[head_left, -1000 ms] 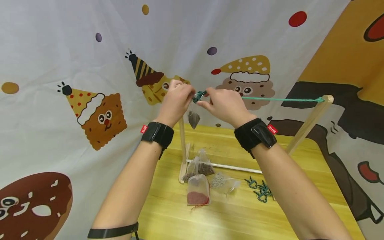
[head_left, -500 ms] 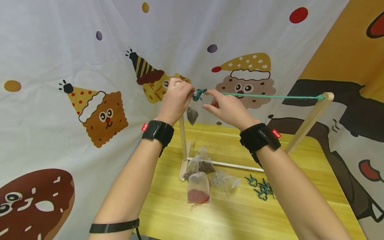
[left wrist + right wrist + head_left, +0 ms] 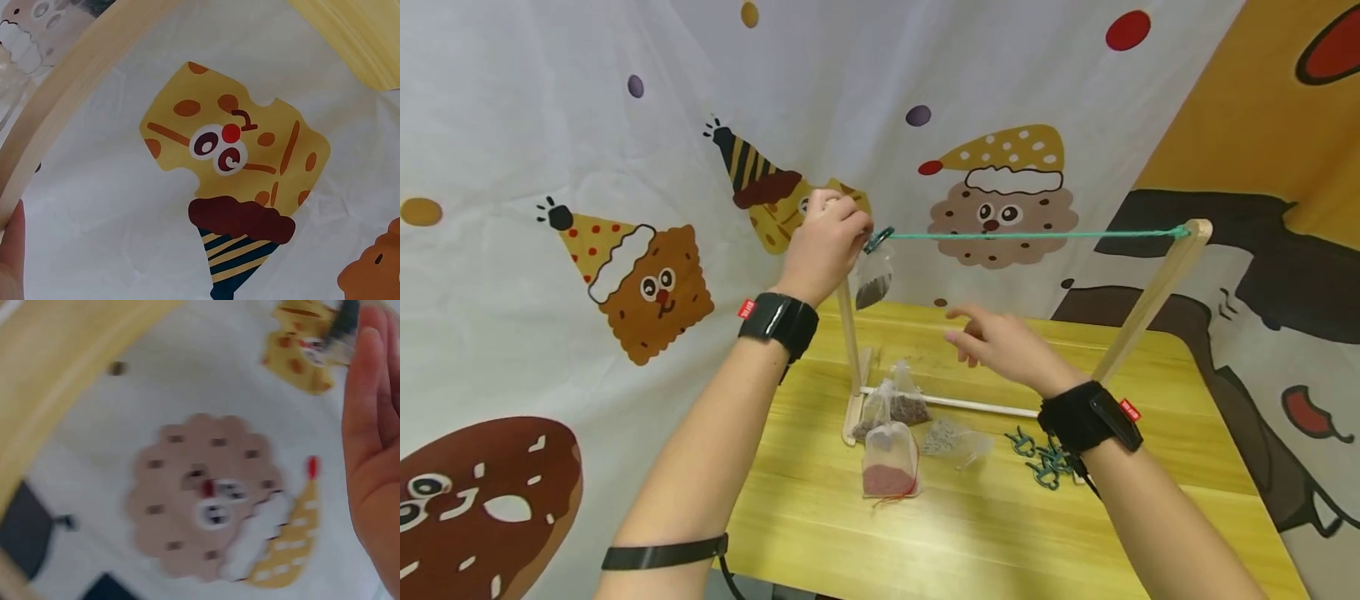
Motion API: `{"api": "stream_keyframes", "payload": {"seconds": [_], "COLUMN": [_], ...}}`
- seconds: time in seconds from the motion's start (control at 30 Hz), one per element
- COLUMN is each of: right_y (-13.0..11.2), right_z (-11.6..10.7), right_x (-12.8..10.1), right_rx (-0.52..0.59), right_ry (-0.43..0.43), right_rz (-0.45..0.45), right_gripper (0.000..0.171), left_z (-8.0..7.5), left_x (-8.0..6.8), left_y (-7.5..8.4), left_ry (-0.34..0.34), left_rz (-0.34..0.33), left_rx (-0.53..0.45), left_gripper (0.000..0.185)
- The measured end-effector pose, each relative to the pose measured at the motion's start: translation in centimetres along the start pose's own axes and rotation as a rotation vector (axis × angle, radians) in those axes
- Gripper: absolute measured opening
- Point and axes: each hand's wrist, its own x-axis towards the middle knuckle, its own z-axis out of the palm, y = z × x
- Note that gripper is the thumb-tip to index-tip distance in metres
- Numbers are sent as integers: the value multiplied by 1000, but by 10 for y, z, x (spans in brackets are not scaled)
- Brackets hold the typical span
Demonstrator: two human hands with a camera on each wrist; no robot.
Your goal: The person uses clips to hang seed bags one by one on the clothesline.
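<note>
My left hand (image 3: 826, 246) grips the top of the frame's left wooden post (image 3: 848, 333); in the left wrist view one digit (image 3: 11, 265) lies along that post. Just right of its fingertips a dark green plastic clip (image 3: 880, 240) sits on the green cord (image 3: 1000, 237). Below the clip hangs a small sheer bag (image 3: 874, 287) with dark contents. My right hand (image 3: 1003, 346) is away from the cord, lower and to the right, its fingers loosely bent around nothing. The right wrist view shows its fingers (image 3: 369, 406) at the right edge.
Several filled mesh bags lie on the wooden table (image 3: 940, 542): one with pink powder (image 3: 889, 477), others with brown (image 3: 912, 408) and pale contents (image 3: 943, 435). More green clips (image 3: 1045, 477) are near my right wrist. The right post (image 3: 1153, 304) and a white crossbar (image 3: 977, 405) complete the frame.
My right hand has let go of the green clip and moved down and right. The clip and its bag now hang from the cord beside my left hand, which stays at the post.
</note>
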Motion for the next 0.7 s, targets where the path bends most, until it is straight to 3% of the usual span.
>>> {"api": "stream_keyframes", "payload": {"seconds": [0.4, 0.5, 0.7], "right_y": [142, 167, 193], "right_z": [68, 82, 100], "right_x": [-123, -144, -172], "right_rx": [225, 246, 151], "right_ry": [-15, 5, -4], "right_rz": [334, 399, 508], "right_gripper": [65, 69, 77], "left_z": [8, 8, 5], "left_x": [2, 3, 2], "left_y": [7, 6, 5], "left_ry": [-19, 0, 6], "left_rz": [-9, -19, -16], "left_rx": [-4, -9, -12], "left_gripper": [10, 11, 12]}}
